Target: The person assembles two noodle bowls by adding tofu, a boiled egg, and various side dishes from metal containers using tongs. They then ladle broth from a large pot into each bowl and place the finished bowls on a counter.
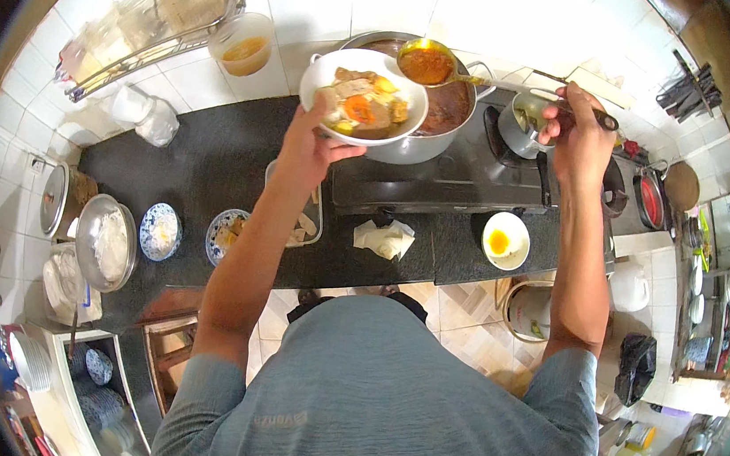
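Observation:
My left hand [318, 139] grips the near left rim of a white bowl [316, 78] that holds pieces of meat, carrot and other food. The bowl is held up beside a large metal pot [422, 152] of reddish-brown stew on the stove, covering part of it. My right hand [581, 137] is closed round the handle of a ladle [428, 64]. Full of orange-red broth, the ladle's cup is over the pot, right by the bowl's upper right rim. Under my right hand, a small saucepan [518, 128] stands on the stove with some greenish food inside.
On the dark counter [216, 123] are a white bowl with yellow contents [506, 241], a crumpled paper [383, 239], blue-patterned bowls [160, 231] and a large metal bowl [105, 243]. A wire rack [162, 38] with jars hangs on the tiled wall at the left.

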